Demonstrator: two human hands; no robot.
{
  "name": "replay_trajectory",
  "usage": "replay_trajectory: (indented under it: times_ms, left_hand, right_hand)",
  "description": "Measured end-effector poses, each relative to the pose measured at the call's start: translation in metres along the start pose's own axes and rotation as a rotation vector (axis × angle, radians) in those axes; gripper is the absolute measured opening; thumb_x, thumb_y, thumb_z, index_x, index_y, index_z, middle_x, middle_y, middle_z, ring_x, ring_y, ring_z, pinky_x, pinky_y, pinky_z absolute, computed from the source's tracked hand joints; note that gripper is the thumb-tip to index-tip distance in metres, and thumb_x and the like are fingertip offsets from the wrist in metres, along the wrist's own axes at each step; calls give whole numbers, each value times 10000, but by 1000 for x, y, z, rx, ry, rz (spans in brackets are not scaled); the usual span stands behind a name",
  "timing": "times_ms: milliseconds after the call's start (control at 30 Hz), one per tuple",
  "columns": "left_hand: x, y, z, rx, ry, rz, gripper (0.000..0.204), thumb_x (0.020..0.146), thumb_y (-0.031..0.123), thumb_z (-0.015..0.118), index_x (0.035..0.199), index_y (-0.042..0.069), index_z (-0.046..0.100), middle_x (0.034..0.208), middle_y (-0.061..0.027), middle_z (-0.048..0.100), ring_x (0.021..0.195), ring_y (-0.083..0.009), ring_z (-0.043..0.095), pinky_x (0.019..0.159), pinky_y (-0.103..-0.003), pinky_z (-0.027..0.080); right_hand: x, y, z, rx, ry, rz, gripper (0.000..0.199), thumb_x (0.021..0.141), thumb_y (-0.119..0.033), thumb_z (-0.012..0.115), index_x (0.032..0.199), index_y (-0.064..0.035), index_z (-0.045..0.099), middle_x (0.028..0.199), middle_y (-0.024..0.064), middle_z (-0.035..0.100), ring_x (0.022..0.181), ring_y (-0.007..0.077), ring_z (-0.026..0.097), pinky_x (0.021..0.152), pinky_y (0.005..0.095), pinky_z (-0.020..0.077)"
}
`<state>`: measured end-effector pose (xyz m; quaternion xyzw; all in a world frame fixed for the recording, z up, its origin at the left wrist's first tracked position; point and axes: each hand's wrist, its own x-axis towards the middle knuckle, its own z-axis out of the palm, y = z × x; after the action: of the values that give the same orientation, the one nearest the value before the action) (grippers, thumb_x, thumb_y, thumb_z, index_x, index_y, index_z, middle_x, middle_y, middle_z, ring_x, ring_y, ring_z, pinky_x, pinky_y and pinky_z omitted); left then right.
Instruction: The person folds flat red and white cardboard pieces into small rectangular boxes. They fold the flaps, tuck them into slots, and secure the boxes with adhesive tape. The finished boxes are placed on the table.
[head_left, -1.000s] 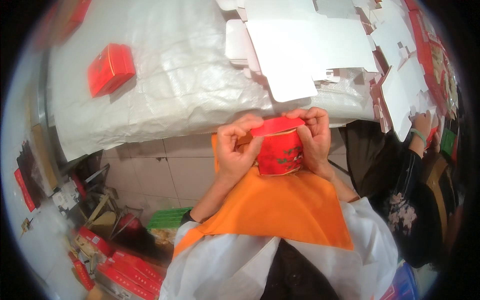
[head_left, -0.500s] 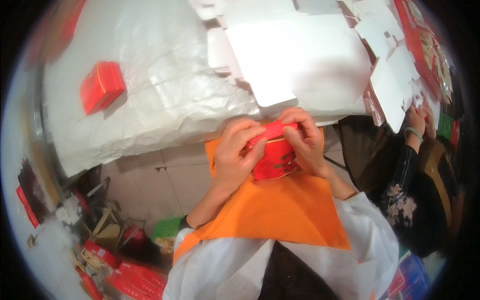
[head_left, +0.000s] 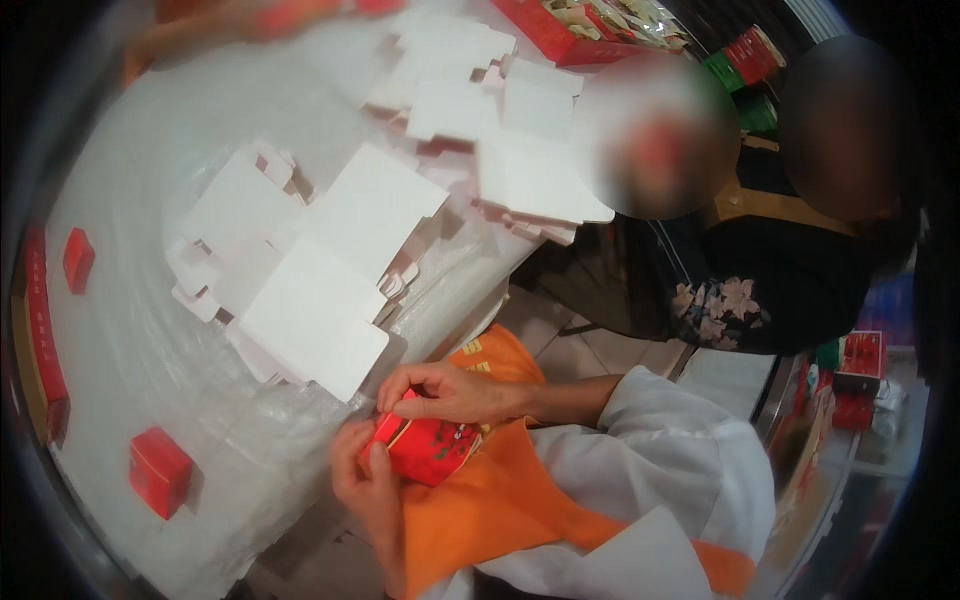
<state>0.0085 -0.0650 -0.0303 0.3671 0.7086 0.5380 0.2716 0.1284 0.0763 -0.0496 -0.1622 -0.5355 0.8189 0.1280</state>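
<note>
**Small red box held between both hands at the worktop edge**

While both hands meet at about 6 o'clock in the view, the small red box (head_left: 430, 450) sits between them, above an orange apron (head_left: 500, 510) and just off the edge of the worktop (head_left: 130, 330). The left hand (head_left: 362, 478) cups it from below, its grip closed on the lower end; the right hand (head_left: 450, 392) pinches the top edge from 12 o'clock. Flat white carton blanks (head_left: 320, 270) lie stacked at 11 o'clock, and two finished red boxes (head_left: 160, 472) rest at 9 o'clock. Since the box hangs clear of the plastic-covered surface, a loosened pinch could let it drop to the lap; pressing too hard could crease a flap.
</note>
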Motion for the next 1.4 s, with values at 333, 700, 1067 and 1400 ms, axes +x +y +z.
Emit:
replay_trajectory:
  times_ms: [333,700,1067,1400]
  left_hand:
    - [3,-4,1,292,75,323,124,800,-44,531,914,-48,581,919,-162,595,877,-318,566,802,-385,449]
    - [-16,-40,-5,23,-113,138,270,906,57,432,1136,-83,454,1231,-193,432,1119,-270,447,941,-350,361]
    - [0,29,-10,-43,-151,-248,136,847,24,513,961,-17,452,1257,-206,408,1158,-247,422,942,-324,368]
    - [49,63,-65,-95,258,18,283,802,197,619,951,-1,483,945,-76,503,819,-147,506,699,-280,439]
  right_hand:
    - [7,-2,0,234,-14,153,121,880,-108,522,861,6,558,994,95,573,983,144,509,874,261,394]
    - [-3,1,1,-1,-5,-62,145,872,-128,533,945,-4,546,1036,83,549,1007,139,498,869,262,394]
    - [4,-6,7,-109,-63,-72,110,849,-81,550,892,11,591,1031,115,585,997,185,545,851,278,419]
    - [45,-161,83,580,-635,-477,131,857,-91,469,940,-26,545,915,84,569,895,181,560,776,277,445]
